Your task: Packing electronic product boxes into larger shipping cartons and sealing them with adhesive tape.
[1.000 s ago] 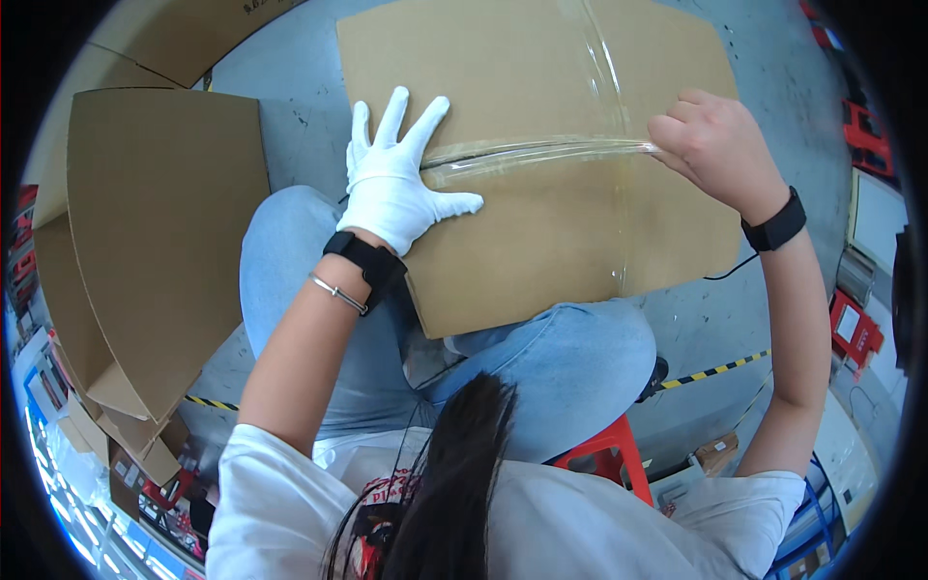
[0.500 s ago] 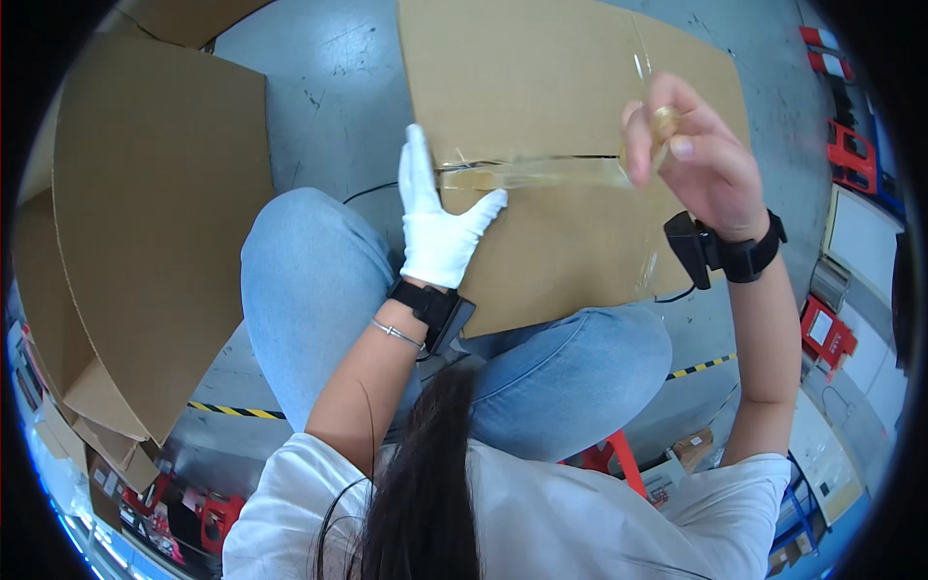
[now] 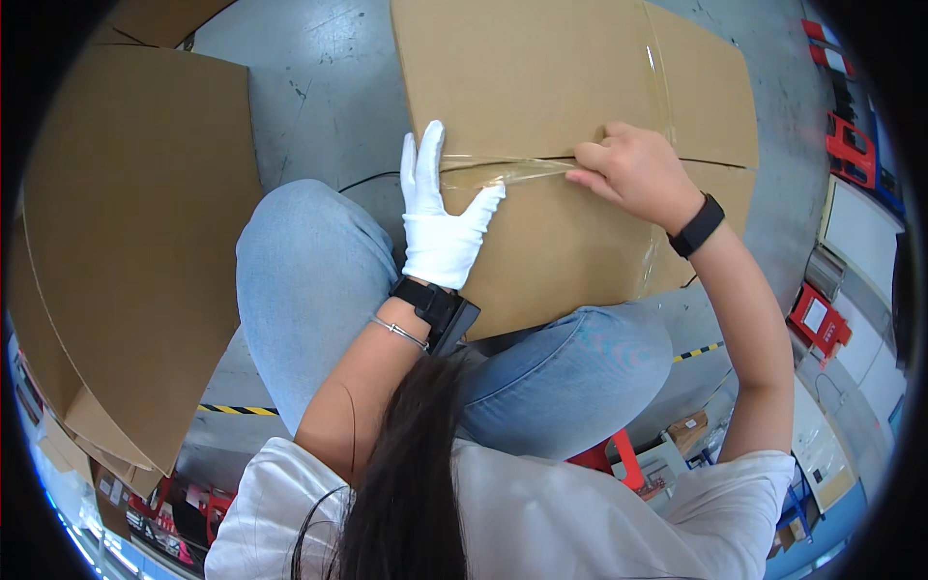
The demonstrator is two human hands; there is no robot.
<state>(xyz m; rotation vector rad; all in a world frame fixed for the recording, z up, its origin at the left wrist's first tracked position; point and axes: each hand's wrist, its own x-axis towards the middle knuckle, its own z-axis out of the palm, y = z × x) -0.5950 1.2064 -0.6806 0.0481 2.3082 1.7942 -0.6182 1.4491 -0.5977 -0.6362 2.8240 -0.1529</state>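
A large brown cardboard box point(image 3: 541, 251) lies in front of my knees, a dark seam running across its top. My left hand point(image 3: 443, 227), in a white glove, rests at the box's left edge, thumb and fingers spread apart. From beside its thumb a strip of clear tape point(image 3: 527, 172) stretches along the seam to my right hand point(image 3: 633, 174). That hand is bare and closed, back upward, gripping the strip's far end low over the box. Whatever else sits inside its fingers is hidden. More clear tape point(image 3: 657, 72) crosses the box on the right.
A big open cardboard box point(image 3: 145, 222) stands on the left. A thin black cable point(image 3: 367, 179) runs to the box's left edge. Striped floor tape point(image 3: 237, 410), red stools point(image 3: 851, 145) and a red box-like item point(image 3: 820, 319) are farther out on the grey floor.
My right hand has come down and left toward the seam and turned back upward, bringing the tape strip lower. The left hand has barely moved.
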